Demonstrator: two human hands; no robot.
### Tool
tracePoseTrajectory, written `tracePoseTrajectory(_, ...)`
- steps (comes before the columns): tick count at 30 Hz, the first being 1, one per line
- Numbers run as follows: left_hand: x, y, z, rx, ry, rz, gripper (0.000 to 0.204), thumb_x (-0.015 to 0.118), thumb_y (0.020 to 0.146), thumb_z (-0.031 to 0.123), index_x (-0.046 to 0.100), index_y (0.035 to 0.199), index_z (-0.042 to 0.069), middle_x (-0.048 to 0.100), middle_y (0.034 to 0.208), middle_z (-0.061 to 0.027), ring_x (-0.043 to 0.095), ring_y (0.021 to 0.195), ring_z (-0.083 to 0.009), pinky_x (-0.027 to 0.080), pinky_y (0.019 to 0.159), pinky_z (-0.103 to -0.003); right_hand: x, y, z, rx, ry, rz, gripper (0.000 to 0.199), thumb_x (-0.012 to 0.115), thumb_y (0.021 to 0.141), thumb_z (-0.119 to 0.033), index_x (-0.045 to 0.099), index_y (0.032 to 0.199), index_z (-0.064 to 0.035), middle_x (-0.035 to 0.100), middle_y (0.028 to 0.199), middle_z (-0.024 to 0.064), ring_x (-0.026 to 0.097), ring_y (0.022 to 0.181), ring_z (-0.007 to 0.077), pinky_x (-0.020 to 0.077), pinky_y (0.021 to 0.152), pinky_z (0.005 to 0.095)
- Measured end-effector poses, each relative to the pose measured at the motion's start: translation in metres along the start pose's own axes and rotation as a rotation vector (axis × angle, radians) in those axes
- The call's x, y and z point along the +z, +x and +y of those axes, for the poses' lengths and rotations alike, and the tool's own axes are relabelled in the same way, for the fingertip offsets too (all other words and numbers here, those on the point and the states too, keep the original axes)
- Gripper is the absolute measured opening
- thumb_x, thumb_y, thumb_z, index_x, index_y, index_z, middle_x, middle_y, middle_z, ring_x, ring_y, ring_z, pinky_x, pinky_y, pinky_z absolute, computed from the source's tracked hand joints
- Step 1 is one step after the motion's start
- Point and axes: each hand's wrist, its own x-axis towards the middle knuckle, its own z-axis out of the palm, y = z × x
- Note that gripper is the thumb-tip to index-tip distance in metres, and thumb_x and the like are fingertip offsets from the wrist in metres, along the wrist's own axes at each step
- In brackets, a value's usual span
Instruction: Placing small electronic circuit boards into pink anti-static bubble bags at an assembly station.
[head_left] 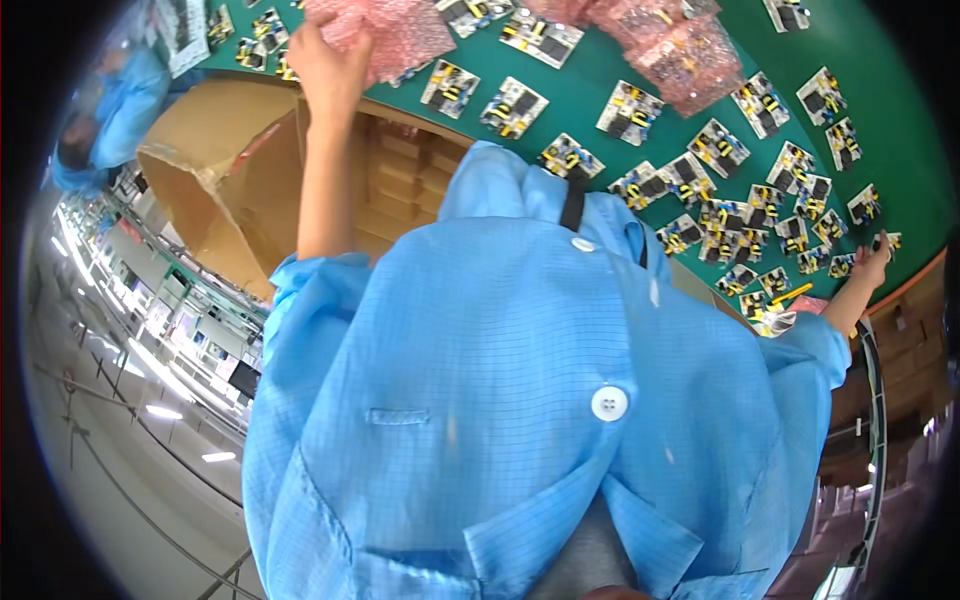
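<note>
Pink bubble wrap [405, 40] at the left hand [330, 65], circuit board [894, 242] at the right hand [873, 266]

The fingers of the left hand are placed against the near left edge of the pink bubble wrap; whether they are closed on it cannot be told. The fingers of the right hand are set at the circuit board near the right end of the layout; the contact is too small to be resolved, so a grip cannot be confirmed.

Both items are located on the green desk [580, 90]. Further circuit boards [718, 147] are distributed across it, spaced apart at the middle and crowded together toward the right hand. A second pile of bubble wrap [690, 60] is positioned beyond the spaced boards. A yellow stick [793, 294] is laid beside the crowded boards.

An open cardboard box [215, 120] is situated below the desk edge, beside the left forearm. A blue coat [480, 330] with white buttons is worn. Another person [130, 105], also clothed in blue, is seen at the far left.
</note>
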Motion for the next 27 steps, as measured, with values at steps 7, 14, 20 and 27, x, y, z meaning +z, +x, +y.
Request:
tracePoseTrajectory(7,0.015,0.019,0.009,0.139,-0.067,0.203,0.049,0.075,0.074,0.026,0.060,0.114,0.001,0.064,0.097,-0.0186,0.060,0.095,-0.0359,0.046,0.087,-0.045,0.037,-0.212,0.035,-0.517,-0.088,-0.252,0.042,0.074,0.081,-0.025,0.062,0.112,-0.0005,0.059,0.104,0.0122,0.058,0.091,0.0190,0.0517,0.075,0.0327)
tracePoseTrajectory(14,0.031,0.050,-0.045,-0.031,-0.194,0.041,0.040,0.073,0.077,0.024,0.062,0.109,0.004,0.067,0.090,-0.0140,0.064,0.082,-0.0328,0.051,0.076,-0.043,0.116,-0.416,0.077,-0.282,-0.044,-0.662,0.046,0.072,0.083,-0.025,0.054,0.117,0.0010,0.065,0.100,0.0087,0.064,0.083,0.0166,0.0490,0.080,0.0282)
tracePoseTrajectory(20,0.008,-0.037,0.106,0.210,-0.762,-0.106,0.016,0.068,0.071,-0.002,0.058,0.084,0.002,0.066,0.093,-0.0122,0.065,0.082,-0.0287,0.052,0.073,-0.034,0.138,-0.483,0.111,-0.166,-0.027,-0.804,0.072,0.079,0.075,-0.015,0.041,0.132,0.0052,0.062,0.110,0.0114,0.058,0.103,0.0163,0.0458,0.089,0.0286)
tracePoseTrajectory(27,0.044,-0.090,0.153,0.653,-0.668,-0.251,0.021,0.066,0.069,-0.001,0.054,0.085,0.004,0.063,0.107,-0.0107,0.058,0.103,-0.0316,0.051,0.083,-0.040,0.155,-0.464,0.133,-0.475,-0.128,-0.778,0.076,0.081,0.074,-0.014,0.039,0.134,0.0058,0.061,0.112,0.0122,0.062,0.097,0.0157,0.0496,0.083,0.0284)
